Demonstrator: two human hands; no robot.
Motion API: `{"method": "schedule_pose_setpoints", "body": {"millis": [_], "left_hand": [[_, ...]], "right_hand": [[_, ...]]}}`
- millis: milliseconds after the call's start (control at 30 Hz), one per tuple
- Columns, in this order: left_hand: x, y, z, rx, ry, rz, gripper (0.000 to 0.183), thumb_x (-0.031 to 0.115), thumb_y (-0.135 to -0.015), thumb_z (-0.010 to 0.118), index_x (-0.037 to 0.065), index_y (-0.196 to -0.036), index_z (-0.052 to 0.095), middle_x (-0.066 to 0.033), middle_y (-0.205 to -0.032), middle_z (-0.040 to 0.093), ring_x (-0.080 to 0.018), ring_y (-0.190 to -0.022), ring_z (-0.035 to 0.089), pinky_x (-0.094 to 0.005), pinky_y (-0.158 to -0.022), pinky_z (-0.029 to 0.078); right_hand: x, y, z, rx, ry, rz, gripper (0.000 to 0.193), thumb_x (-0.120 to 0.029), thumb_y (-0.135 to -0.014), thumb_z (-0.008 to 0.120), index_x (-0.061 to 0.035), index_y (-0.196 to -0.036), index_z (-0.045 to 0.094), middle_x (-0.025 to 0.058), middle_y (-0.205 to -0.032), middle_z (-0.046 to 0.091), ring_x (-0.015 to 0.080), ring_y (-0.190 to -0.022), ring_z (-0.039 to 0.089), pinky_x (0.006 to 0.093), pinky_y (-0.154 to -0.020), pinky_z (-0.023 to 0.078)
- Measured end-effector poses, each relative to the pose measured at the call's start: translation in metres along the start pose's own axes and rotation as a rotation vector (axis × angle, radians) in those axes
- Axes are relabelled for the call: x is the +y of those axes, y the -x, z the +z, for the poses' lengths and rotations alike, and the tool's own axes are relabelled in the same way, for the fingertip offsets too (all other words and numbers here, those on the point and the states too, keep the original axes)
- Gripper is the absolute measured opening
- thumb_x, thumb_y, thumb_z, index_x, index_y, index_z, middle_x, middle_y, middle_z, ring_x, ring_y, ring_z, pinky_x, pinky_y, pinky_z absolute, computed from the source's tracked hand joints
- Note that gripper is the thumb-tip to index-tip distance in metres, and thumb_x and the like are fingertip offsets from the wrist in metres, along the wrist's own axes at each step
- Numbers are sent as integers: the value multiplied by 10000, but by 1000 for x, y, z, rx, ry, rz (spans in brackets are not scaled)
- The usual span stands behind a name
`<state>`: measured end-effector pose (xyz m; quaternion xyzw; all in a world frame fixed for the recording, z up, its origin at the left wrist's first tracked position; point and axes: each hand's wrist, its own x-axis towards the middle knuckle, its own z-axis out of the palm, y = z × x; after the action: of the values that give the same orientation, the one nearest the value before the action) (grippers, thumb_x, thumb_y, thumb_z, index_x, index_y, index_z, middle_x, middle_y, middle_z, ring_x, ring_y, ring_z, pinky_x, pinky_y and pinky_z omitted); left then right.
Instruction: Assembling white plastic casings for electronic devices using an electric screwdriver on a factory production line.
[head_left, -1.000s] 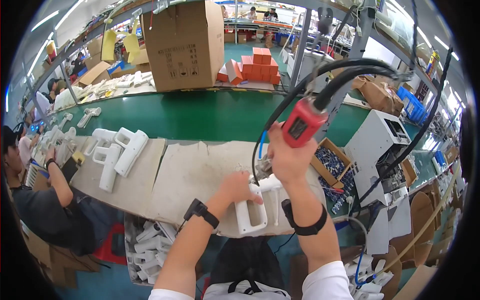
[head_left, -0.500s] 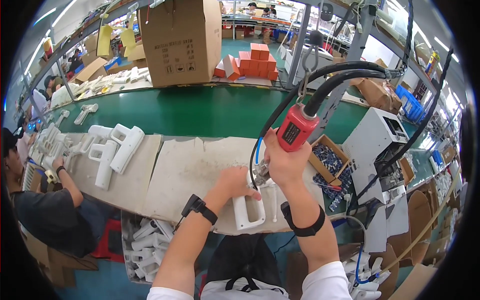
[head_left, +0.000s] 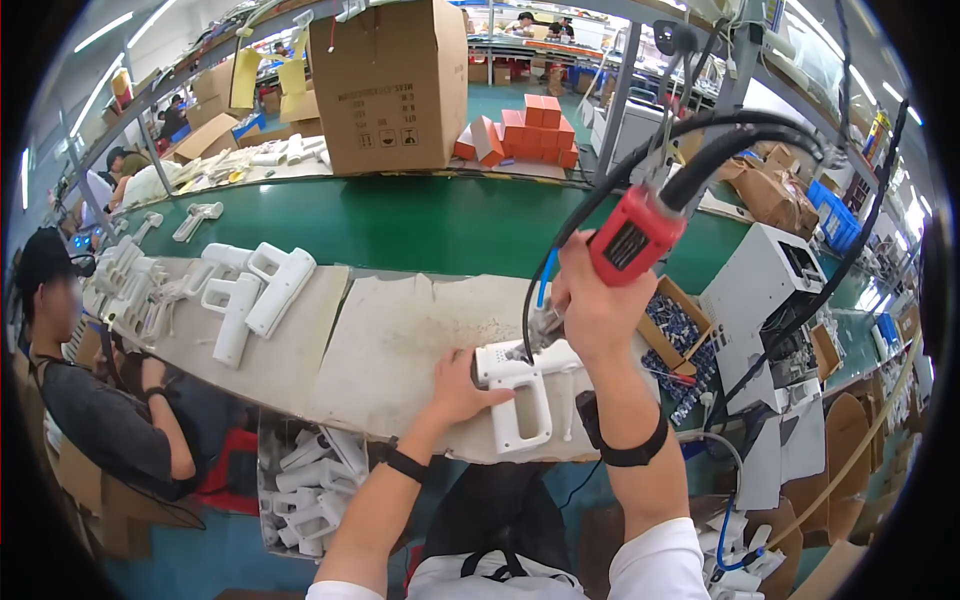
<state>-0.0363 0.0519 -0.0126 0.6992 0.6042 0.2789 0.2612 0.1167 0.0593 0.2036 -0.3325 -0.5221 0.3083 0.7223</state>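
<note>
A white plastic housing with a loop handle [head_left: 532, 425] lies on the worn beige work mat [head_left: 380, 365] in front of me. My left hand [head_left: 462, 390] grips its left end, with the thumb stretched along the top of the loop. In my right hand [head_left: 600, 305] is a red power screwdriver [head_left: 637, 235], held tilted, its metal end down at the housing's upper face. Exactly where the tip meets the housing is too small to tell. A thick black cable and a thin blue tube run to the tool. Beside the loop lies a thin white rod-like part [head_left: 567, 410].
More white housings [head_left: 236, 315] lie to the left, near a seated co-worker [head_left: 105, 390]. An open carton [head_left: 682, 312] and small dark parts [head_left: 700, 375] are at right, before a white machine [head_left: 752, 285]. Beyond the green belt [head_left: 420, 225] stand a large carton [head_left: 395, 90] and orange boxes [head_left: 530, 130].
The screwdriver's body has tilted further right, its tip still at the housing. My left hand has shifted onto the housing's left end. The co-worker's arm has drawn back, and the whole view has shifted slightly.
</note>
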Motion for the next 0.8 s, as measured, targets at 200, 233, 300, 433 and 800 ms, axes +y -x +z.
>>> {"method": "schedule_pose_setpoints", "body": {"millis": [200,233,300,433,800], "left_hand": [[0,4,15,18,-53,-3,1066,663,-598,742,-17,-1351,415,-304,-1385,302,-452,-1308,218,-517,-1097,163],[-1,4,16,22,-53,-11,1066,663,-598,742,-17,-1351,415,-304,-1385,302,-452,-1308,218,-517,-1097,163],[8,6,11,33,-23,-65,1032,652,-584,752,26,-1344,444,-288,-1374,373,-404,-1357,208,-482,-1117,129],[2,3,12,-13,-4,-74,1051,646,-589,767,66,-1390,411,-303,-1404,269,-468,-1317,180,-518,-1105,135],[2,0,17,14,6,-7,933,603,-619,763,83,-1337,473,-252,-1262,485,-346,-1258,329,-492,-1089,120]], "right_hand": [[44,-5,27,-74,53,-90,203,-172,-887,673,-3,-791,615,5,-528,537,80,-422,489,231,-410,365],[51,-6,30,-60,57,-62,208,-174,-885,676,-4,-781,616,6,-525,536,80,-424,492,231,-412,367],[59,-6,34,-47,62,-24,214,-177,-883,679,-6,-771,617,6,-522,535,80,-427,495,232,-415,369],[72,-5,39,-54,76,25,223,-182,-879,679,-8,-758,614,5,-522,535,82,-432,498,234,-416,367],[100,8,43,-93,79,32,204,-158,-869,681,-21,-757,580,-1,-550,541,68,-451,483,239,-428,363]]}}
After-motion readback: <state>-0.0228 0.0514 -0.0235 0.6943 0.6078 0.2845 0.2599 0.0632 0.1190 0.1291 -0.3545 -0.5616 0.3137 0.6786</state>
